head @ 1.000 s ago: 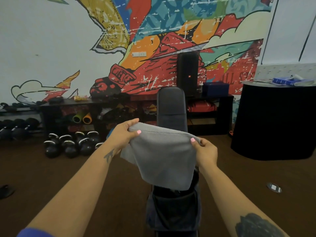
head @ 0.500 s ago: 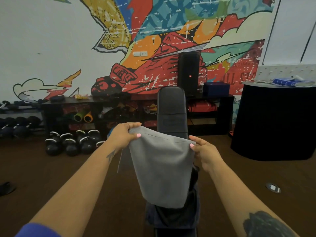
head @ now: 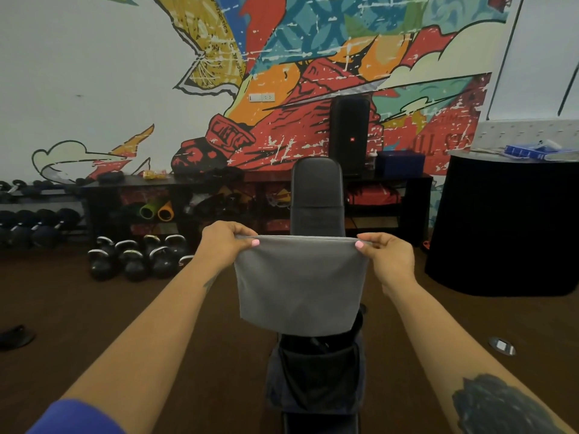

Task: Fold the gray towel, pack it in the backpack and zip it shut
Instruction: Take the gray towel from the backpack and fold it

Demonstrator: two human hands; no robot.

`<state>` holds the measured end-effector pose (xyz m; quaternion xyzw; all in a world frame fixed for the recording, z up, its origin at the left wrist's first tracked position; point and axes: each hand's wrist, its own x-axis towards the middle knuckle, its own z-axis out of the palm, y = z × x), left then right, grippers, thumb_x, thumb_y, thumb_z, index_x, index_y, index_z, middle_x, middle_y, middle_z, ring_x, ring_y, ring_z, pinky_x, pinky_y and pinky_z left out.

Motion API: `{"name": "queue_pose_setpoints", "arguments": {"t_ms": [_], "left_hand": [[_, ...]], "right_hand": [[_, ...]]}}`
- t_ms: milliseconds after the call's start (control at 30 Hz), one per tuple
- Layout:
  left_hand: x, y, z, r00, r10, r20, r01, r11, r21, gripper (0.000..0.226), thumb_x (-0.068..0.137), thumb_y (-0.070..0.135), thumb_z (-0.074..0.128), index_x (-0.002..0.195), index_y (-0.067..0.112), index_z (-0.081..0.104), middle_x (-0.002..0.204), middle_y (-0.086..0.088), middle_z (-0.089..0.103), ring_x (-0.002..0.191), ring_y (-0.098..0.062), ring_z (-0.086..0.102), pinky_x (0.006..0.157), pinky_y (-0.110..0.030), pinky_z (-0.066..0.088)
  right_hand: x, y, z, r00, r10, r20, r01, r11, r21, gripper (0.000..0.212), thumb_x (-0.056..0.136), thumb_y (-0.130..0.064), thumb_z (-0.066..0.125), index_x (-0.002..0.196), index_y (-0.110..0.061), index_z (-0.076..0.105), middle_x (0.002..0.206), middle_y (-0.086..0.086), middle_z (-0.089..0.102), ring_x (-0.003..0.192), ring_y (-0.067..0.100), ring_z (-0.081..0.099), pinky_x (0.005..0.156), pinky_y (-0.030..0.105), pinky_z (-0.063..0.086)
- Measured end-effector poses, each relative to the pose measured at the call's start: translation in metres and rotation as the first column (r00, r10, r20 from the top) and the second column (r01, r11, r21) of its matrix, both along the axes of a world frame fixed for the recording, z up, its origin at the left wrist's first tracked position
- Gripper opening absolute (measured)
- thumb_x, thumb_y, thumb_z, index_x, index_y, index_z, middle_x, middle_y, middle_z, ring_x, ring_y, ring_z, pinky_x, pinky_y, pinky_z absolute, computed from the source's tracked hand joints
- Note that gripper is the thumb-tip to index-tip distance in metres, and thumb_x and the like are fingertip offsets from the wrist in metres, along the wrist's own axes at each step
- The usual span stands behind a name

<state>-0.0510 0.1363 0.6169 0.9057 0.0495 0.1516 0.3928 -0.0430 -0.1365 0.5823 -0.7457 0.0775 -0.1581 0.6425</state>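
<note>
Above the backpack (head: pixel 316 377), at chest height before the bench (head: pixel 317 198): left hand (head: pixel 224 245), thumb and fingers pinching the top left corner of the gray towel (head: pixel 299 285); right hand (head: pixel 388 256), pinching the top right corner in the same manner. Towel: folded, a flat rectangle hanging straight down from a taut, level top edge stretched between both hands; its lower edge hangs just above the backpack and is not inside it. Backpack: dark, standing upright on the near end of the bench, top open, black interior showing. Bench: black padded back, upright, directly behind the towel. Beyond the bench: low dark shelving (head: pixel 219 195) along the wall, with rolled mats (head: pixel 156 211) in one compartment; a tall black speaker (head: pixel 349 133) standing on the shelving to the right of the bench. Left of the bench, on the brown floor: a cluster of kettlebells (head: pixel 138 258), and dumbbells (head: pixel 37 227) on a rack farther left. Right of the bench: a round black-draped table (head: pixel 507 227). Wall behind the bench: a painted mural (head: pixel 313 57).
</note>
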Motion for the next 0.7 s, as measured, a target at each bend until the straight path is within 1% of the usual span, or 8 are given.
{"name": "queue_pose_setpoints", "arguments": {"t_ms": [167, 300, 367, 467, 500, 567, 633, 700], "left_hand": [[-0.002, -0.003, 0.000, 1.000, 0.017, 0.018, -0.017, 1.000, 0.012, 0.017, 0.078, 0.026, 0.074, 0.090, 0.015, 0.075, 0.104, -0.008, 0.071, 0.107, -0.022, 0.060, 0.096, -0.041, 0.050], [-0.001, -0.002, -0.001, 0.996, -0.042, 0.074, 0.040, 0.999, 0.028, 0.009, 0.078, 0.026, 0.074, 0.077, 0.018, 0.069, 0.085, -0.003, 0.069, 0.088, -0.019, 0.063, 0.074, -0.031, 0.052], [-0.003, -0.007, 0.001, 0.992, -0.084, 0.090, 0.084, 0.996, 0.007, 0.009, 0.082, 0.027, 0.069, 0.080, 0.020, 0.063, 0.089, 0.000, 0.066, 0.088, -0.015, 0.060, 0.067, -0.023, 0.045], [-0.005, -0.020, 0.008, 0.977, -0.148, 0.154, 0.152, 0.988, -0.012, 0.010, 0.083, 0.027, 0.067, 0.084, 0.022, 0.059, 0.086, 0.006, 0.060, 0.082, -0.009, 0.055, 0.062, -0.019, 0.040], [-0.005, -0.026, 0.009, 0.968, -0.176, 0.178, 0.182, 0.983, -0.019, 0.012, 0.082, 0.027, 0.069, 0.084, 0.023, 0.058, 0.083, 0.008, 0.059, 0.080, -0.008, 0.054, 0.062, -0.019, 0.040], [-0.005, -0.038, 0.012, 0.952, -0.227, 0.204, 0.239, 0.971, -0.033, 0.018, 0.077, 0.026, 0.074, 0.083, 0.026, 0.057, 0.077, 0.009, 0.057, 0.075, -0.008, 0.053, 0.064, -0.021, 0.043], [-0.005, -0.050, 0.015, 0.940, -0.272, 0.204, 0.289, 0.955, -0.060, 0.025, 0.072, 0.025, 0.079, 0.081, 0.028, 0.056, 0.070, 0.007, 0.055, 0.071, -0.011, 0.052, 0.064, -0.023, 0.045], [-0.003, -0.057, 0.017, 0.930, -0.317, 0.187, 0.340, 0.935, -0.105, 0.029, 0.068, 0.024, 0.082, 0.080, 0.029, 0.056, 0.077, -0.001, 0.064, 0.078, -0.018, 0.061, 0.072, -0.030, 0.053]], "right_hand": [[0.004, -0.005, 0.006, 0.999, -0.031, 0.044, 0.032, 0.999, -0.033, 0.006, 0.082, -0.018, 0.071, 0.080, -0.023, 0.070, 0.090, -0.003, 0.068, 0.093, 0.013, 0.059, 0.077, 0.026, 0.041], [0.005, -0.010, 0.008, 0.996, -0.061, 0.059, 0.067, 0.993, -0.097, 0.009, 0.085, -0.019, 0.068, 0.077, -0.024, 0.067, 0.092, -0.001, 0.066, 0.092, 0.015, 0.057, 0.078, 0.031, 0.044], [0.006, -0.011, 0.008, 0.992, -0.107, 0.065, 0.118, 0.975, -0.189, 0.016, 0.084, -0.022, 0.069, 0.071, -0.030, 0.063, 0.093, -0.001, 0.065, 0.094, 0.019, 0.059, 0.086, 0.039, 0.047], [0.004, -0.003, 0.012, 0.984, -0.164, 0.063, 0.175, 0.889, -0.424, 0.015, 0.079, -0.032, 0.073, 0.072, -0.036, 0.060, 0.114, -0.001, 0.058, 0.109, 0.024, 0.055, 0.097, 0.049, 0.040], [0.002, 0.001, 0.014, 0.992, -0.113, 0.058, 0.127, 0.873, -0.471, 0.013, 0.077, -0.035, 0.074, 0.079, -0.038, 0.061, 0.120, -0.002, 0.054, 0.113, 0.023, 0.052, 0.099, 0.047, 0.038], [0.001, 0.014, 0.019, 0.994, 0.104, 0.045, -0.068, 0.866, -0.495, 0.027, 0.073, -0.035, 0.077, 0.097, -0.034, 0.065, 0.123, -0.003, 0.054, 0.114, 0.017, 0.051, 0.096, 0.038, 0.041], [-0.008, 0.032, 0.030, 0.928, 0.373, 0.001, -0.329, 0.822, -0.464, 0.044, 0.072, -0.028, 0.080, 0.113, -0.023, 0.064, 0.120, -0.004, 0.058, 0.109, 0.009, 0.050, 0.088, 0.025, 0.040], [-0.015, 0.049, 0.039, 0.839, 0.541, -0.055, -0.501, 0.729, -0.467, 0.047, 0.076, -0.026, 0.077, 0.119, -0.019, 0.061, 0.111, -0.009, 0.060, 0.104, 0.005, 0.051, 0.079, 0.016, 0.040]]}}
